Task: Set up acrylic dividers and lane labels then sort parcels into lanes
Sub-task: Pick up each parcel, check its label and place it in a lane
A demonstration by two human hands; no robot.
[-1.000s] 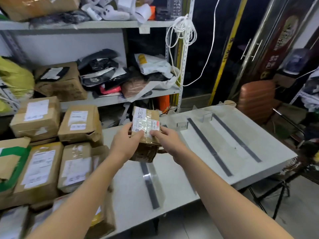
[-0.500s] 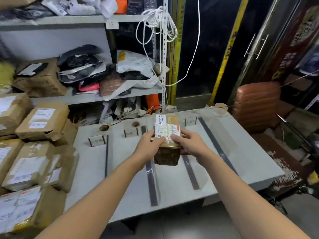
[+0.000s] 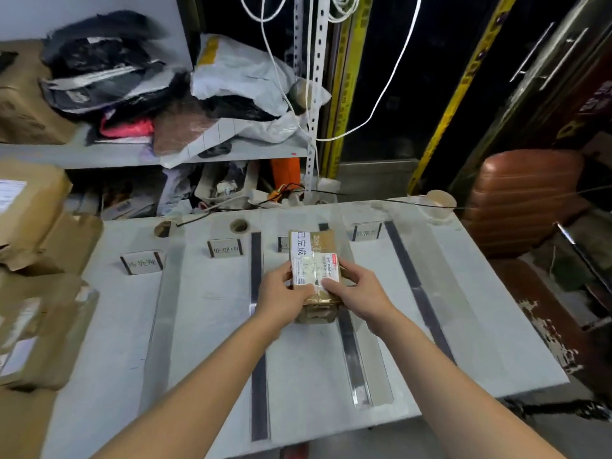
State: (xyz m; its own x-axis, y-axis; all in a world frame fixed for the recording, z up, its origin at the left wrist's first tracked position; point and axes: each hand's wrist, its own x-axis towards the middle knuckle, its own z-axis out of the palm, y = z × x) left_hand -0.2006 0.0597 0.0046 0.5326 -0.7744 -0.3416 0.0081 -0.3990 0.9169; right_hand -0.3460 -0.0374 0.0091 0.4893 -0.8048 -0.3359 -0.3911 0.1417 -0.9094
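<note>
- White table carries four lanes. The parcel, a brown taped box with a white sticker on top, sits in the third lane from the left; whether its underside touches the surface cannot be told.
- The left hand grips the parcel's near left edge, with the thumb on the sticker and the fingers curled round the side.
- The right hand grips the near right edge the same way, thumb on top and fingers wrapped down the side.
- Both bare forearms reach in from the near edge and converge on the parcel.
- The inner divider, a clear strip on a dark base, stands just beside the left hand. The next divider runs out of sight behind the parcel's near right corner.
- White surface shows in that lane between the parcel and the near edge. At the far end, a label stand is half hidden behind the parcel.
- Three more labels head the other lanes.
- Cartons crowd the table's left edge, a cluttered shelf lines the far edge, and a brown suitcase stands beyond the far right corner.
</note>
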